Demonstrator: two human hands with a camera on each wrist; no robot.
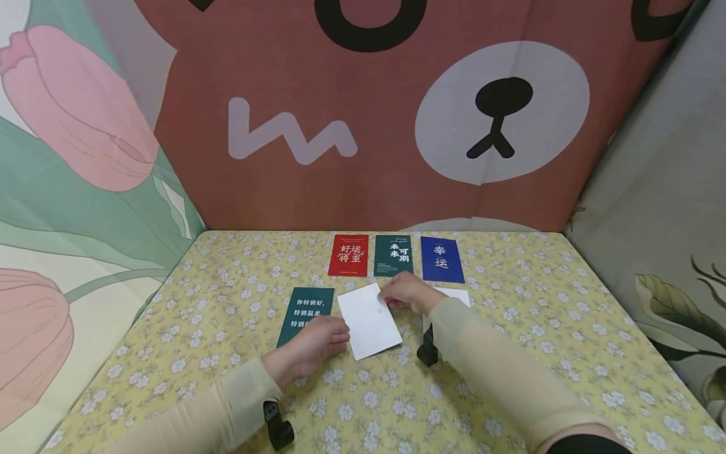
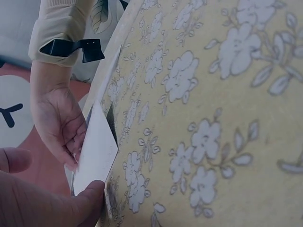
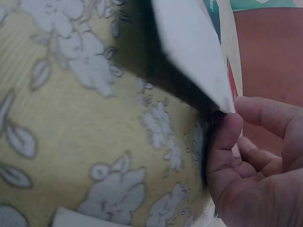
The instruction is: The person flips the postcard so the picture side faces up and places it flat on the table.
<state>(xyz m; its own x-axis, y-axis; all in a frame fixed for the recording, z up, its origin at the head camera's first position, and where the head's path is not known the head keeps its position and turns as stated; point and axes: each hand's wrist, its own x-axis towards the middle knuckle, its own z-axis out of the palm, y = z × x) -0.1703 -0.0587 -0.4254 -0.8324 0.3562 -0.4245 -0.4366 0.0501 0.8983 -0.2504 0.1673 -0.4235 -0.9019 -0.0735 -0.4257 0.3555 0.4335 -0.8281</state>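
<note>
A blank white card (image 1: 370, 321) lies at a slant in the middle of the table, partly lifted. My right hand (image 1: 409, 292) pinches its upper right edge; the right wrist view shows the thumb and index finger at one corner of the white card (image 3: 189, 52), raised over the cloth. On the card's other side, my left hand (image 1: 314, 345) is beside the left edge, fingers extended. The left wrist view has its thumb (image 2: 90, 201) against or very near the card. Partly under the left hand is a dark green card (image 1: 306, 302) with white writing.
Along the back lie a red card (image 1: 348, 255), a green card (image 1: 394, 255) and a blue card (image 1: 442, 259). Another white card (image 1: 456, 294) is mostly hidden by the right forearm. A yellow flowered cloth (image 1: 227, 302) covers the table; a printed curtain (image 1: 386, 189) hangs behind.
</note>
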